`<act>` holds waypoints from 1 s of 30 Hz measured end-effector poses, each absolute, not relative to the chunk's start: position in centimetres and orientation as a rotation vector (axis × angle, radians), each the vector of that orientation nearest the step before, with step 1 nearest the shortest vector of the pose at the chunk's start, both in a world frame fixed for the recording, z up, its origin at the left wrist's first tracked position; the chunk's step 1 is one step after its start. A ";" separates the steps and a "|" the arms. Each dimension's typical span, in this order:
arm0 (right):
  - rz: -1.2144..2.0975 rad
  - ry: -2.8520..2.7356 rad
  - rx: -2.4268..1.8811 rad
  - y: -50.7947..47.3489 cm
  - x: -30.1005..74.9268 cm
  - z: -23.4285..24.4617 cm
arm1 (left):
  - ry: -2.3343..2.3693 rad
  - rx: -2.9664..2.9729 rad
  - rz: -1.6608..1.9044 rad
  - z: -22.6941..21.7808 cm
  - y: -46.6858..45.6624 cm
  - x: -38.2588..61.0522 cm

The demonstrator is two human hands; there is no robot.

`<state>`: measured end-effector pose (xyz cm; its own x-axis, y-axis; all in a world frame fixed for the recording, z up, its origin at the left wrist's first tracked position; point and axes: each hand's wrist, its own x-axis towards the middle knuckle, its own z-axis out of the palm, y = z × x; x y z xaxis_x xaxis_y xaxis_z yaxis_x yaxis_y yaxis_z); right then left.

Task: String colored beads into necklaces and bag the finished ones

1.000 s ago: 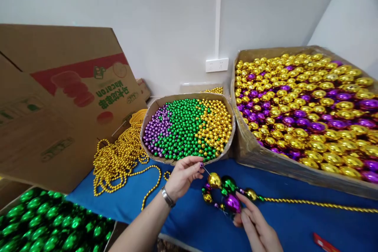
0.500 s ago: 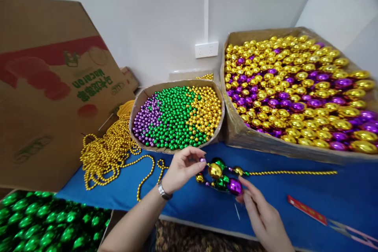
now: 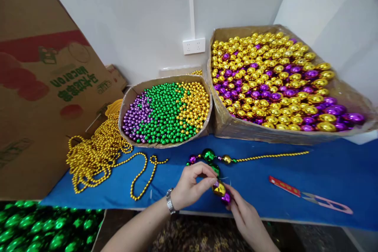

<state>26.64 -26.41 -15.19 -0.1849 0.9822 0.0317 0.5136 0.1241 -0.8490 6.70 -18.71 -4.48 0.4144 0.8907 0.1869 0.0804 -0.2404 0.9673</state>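
The left hand (image 3: 193, 186) pinches a small purple bead (image 3: 216, 184); the right hand (image 3: 244, 213) holds a large purple bead (image 3: 226, 198) on the one bead string (image 3: 208, 155), which runs from the hands over the counter (image 3: 251, 183). A slack pinch could spill beads. Counted: one pair of scissors (image 3: 308, 197), one gold chain heap (image 3: 96, 147).
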 end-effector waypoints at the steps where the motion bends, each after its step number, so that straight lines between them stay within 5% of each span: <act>1: 0.883 -1.826 -1.427 -26.2 26.5 -14.9 | 0.884 1.701 0.976 -4.1 -18.8 6.4; 5: 0.676 -1.862 -1.409 -24.9 26.7 -12.2 | 0.879 1.893 0.989 -1.7 -18.8 6.0; 13: 0.848 -1.920 -1.145 -22.7 24.5 -7.5 | 0.793 1.922 1.189 2.0 -18.4 7.2; 19: 0.949 -1.908 -1.185 -21.7 24.4 -6.2 | 0.839 1.442 1.364 -0.3 -18.5 6.1; 24: 1.175 -1.656 -1.098 -20.2 24.4 1.1 | 0.895 1.259 1.349 -3.6 -18.3 6.0; 30: 0.917 -1.548 -0.954 -18.4 25.1 9.4 | 0.939 1.433 1.194 -5.0 -18.3 6.8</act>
<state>25.06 -18.45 9.41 -0.1307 0.9183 0.3737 0.1134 0.3883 -0.9145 6.76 -18.33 -4.97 0.2088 0.9582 0.1958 -0.0354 -0.1927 0.9806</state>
